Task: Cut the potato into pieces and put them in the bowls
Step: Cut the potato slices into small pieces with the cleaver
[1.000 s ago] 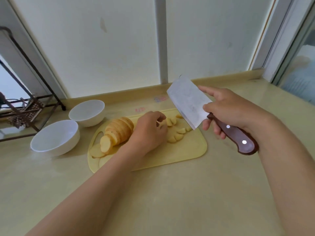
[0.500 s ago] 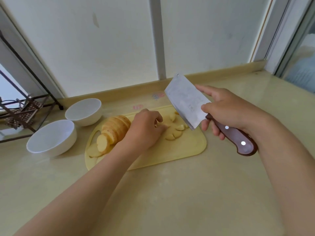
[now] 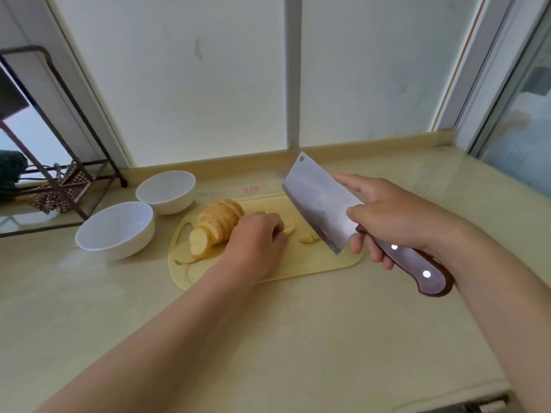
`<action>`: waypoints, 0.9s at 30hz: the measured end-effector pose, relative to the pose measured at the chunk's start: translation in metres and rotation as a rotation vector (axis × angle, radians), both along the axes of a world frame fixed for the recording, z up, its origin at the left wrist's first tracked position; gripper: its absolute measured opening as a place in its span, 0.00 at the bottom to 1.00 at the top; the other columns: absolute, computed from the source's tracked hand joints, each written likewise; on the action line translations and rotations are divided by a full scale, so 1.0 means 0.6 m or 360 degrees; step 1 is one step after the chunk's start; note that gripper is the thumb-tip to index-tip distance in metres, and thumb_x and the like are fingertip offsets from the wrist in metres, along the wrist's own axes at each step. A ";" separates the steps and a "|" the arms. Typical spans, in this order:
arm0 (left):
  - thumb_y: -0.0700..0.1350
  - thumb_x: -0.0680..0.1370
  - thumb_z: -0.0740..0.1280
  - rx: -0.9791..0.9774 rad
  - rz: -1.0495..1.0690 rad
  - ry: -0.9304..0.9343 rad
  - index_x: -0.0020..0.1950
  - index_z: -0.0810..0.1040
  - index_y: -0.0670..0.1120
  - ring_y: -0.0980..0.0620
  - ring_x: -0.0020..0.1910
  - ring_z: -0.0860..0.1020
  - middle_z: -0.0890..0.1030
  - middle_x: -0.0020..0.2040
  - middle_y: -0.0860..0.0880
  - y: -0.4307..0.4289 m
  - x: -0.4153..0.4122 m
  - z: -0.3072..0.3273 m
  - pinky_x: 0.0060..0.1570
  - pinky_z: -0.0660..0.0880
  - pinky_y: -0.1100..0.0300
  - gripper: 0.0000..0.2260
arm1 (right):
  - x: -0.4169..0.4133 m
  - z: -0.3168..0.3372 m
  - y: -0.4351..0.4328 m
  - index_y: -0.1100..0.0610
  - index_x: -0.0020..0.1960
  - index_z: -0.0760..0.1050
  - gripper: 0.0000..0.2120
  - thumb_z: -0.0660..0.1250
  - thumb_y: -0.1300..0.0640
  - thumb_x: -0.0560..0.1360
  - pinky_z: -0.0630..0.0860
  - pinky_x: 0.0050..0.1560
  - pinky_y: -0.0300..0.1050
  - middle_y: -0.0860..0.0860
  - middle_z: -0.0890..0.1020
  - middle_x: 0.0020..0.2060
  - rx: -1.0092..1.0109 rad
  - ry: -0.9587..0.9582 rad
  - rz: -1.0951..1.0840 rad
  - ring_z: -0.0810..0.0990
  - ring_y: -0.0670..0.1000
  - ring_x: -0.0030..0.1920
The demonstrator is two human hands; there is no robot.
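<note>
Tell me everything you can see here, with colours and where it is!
cutting board: one, pale yellow, on the counter
near bowl: one, white, left of the board
far bowl: one, white, behind the near bowl
sliced potato: one row, yellow, board's left part
small potato pieces: a few, pale yellow, board's middle
cleaver: one, silver and brown, above board's right end
wire rack: one, dark, far left
left hand: one, on the board beside the slices, fingers curled
right hand: one, gripping the cleaver handle

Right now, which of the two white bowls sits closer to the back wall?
The right-hand bowl, beside the sliced potato; the left-hand bowl sits further forward.
</note>
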State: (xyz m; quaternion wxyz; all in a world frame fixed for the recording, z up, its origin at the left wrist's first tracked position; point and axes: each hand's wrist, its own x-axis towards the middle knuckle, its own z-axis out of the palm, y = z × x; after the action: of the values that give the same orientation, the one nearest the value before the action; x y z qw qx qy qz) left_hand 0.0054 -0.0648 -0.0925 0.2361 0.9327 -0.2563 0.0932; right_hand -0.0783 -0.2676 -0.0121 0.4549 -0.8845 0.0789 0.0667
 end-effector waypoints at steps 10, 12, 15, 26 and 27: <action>0.35 0.75 0.67 -0.0285 -0.0147 -0.0099 0.46 0.85 0.42 0.50 0.44 0.79 0.83 0.44 0.47 0.022 -0.014 -0.016 0.47 0.76 0.56 0.08 | -0.026 0.017 0.072 0.27 0.79 0.53 0.40 0.51 0.65 0.78 0.77 0.26 0.44 0.62 0.83 0.38 -0.0305 0.0098 0.0159 0.78 0.52 0.23; 0.35 0.75 0.66 -0.0286 -0.0159 -0.0103 0.46 0.85 0.42 0.49 0.44 0.79 0.83 0.44 0.47 0.022 -0.014 -0.016 0.47 0.75 0.56 0.08 | -0.030 0.021 0.078 0.27 0.79 0.53 0.40 0.51 0.65 0.78 0.77 0.26 0.45 0.62 0.82 0.38 -0.0351 0.0102 0.0177 0.78 0.52 0.23; 0.36 0.76 0.66 -0.0285 -0.0164 -0.0089 0.50 0.85 0.42 0.49 0.45 0.79 0.83 0.46 0.47 0.023 -0.014 -0.016 0.48 0.75 0.57 0.09 | -0.034 0.025 0.084 0.26 0.79 0.53 0.40 0.50 0.65 0.79 0.78 0.26 0.45 0.63 0.82 0.38 -0.0438 0.0136 0.0195 0.78 0.53 0.23; 0.38 0.77 0.64 -0.0240 -0.0134 -0.0020 0.51 0.86 0.44 0.49 0.47 0.77 0.82 0.48 0.47 0.021 -0.011 -0.014 0.50 0.75 0.54 0.10 | -0.040 0.035 0.126 0.32 0.81 0.37 0.42 0.51 0.65 0.80 0.83 0.30 0.49 0.57 0.77 0.39 -0.0928 0.0349 0.0305 0.77 0.51 0.20; 0.38 0.77 0.64 -0.0238 -0.0136 -0.0025 0.51 0.85 0.43 0.48 0.47 0.77 0.82 0.48 0.47 0.021 -0.011 -0.014 0.50 0.74 0.53 0.10 | -0.030 0.025 0.132 0.33 0.81 0.36 0.42 0.51 0.65 0.80 0.83 0.29 0.50 0.58 0.78 0.39 -0.0939 0.0322 0.0299 0.78 0.51 0.21</action>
State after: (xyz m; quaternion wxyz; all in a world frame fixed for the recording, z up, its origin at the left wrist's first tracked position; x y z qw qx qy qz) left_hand -0.0010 -0.0524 -0.1012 0.3069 0.8999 -0.2900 0.1093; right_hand -0.0964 -0.1885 0.0028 0.1606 -0.9705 0.0576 0.1702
